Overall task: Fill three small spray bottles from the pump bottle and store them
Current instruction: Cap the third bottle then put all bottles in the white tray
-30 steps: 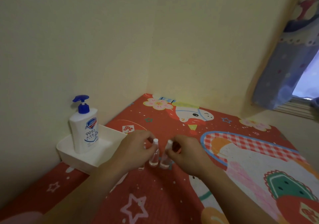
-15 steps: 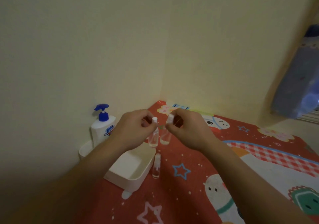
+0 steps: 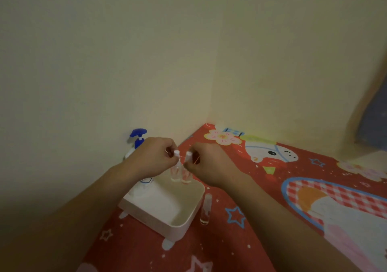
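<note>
Spray bottles [image 3: 175,172] above tray [image 3: 189,219]

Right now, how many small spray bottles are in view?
3. One in the left hand, bottle; one in the right hand, bottle, both over the white tray; one standing beside it.

A red cartoon-printed cloth [image 3: 261,188] covers the surface; cream walls [image 3: 146,62] meet behind; a blue curtain [image 3: 374,121] hangs right.

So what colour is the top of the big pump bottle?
Blue: the pump head in the head view.
</note>
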A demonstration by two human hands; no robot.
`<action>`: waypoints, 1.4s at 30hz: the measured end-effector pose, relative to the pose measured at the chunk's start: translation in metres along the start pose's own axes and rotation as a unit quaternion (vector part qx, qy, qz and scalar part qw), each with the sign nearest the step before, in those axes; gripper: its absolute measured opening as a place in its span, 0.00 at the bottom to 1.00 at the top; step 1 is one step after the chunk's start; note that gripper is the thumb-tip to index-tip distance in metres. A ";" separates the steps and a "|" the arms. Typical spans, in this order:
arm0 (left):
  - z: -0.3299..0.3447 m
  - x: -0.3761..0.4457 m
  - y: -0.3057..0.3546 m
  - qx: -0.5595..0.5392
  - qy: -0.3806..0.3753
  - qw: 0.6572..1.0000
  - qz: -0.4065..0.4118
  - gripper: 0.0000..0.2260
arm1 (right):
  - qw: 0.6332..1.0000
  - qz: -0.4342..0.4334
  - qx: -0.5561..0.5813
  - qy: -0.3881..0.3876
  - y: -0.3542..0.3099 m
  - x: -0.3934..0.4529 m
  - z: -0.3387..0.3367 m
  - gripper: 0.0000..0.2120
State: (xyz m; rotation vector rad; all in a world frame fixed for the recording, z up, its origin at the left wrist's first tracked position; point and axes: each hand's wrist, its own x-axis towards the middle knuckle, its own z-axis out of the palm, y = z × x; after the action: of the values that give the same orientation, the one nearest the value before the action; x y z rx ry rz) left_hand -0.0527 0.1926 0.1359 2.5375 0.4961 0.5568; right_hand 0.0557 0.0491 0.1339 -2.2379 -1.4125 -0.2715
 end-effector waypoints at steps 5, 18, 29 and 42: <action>0.016 0.006 -0.014 0.048 -0.030 0.998 -0.008 0.04 | 0.999 0.003 -0.021 -0.037 0.004 0.006 0.027 0.08; 0.048 0.010 -0.046 0.126 -0.045 0.988 -0.074 0.04 | 0.994 0.025 -0.024 -0.101 0.012 0.031 0.070 0.06; 0.056 0.013 -0.051 0.174 -0.035 0.980 -0.086 0.09 | 0.993 -0.016 -0.039 -0.111 0.014 0.035 0.084 0.07; 0.060 0.015 -0.042 0.342 -0.071 0.933 -0.088 0.15 | 0.994 -0.001 -0.044 -0.097 0.009 0.040 0.093 0.06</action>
State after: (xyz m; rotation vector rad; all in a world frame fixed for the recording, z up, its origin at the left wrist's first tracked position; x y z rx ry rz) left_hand -0.0216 0.2106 0.0698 3.1003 0.9910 0.1315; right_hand 0.0739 0.1233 0.0664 -2.3875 -1.5293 -0.1214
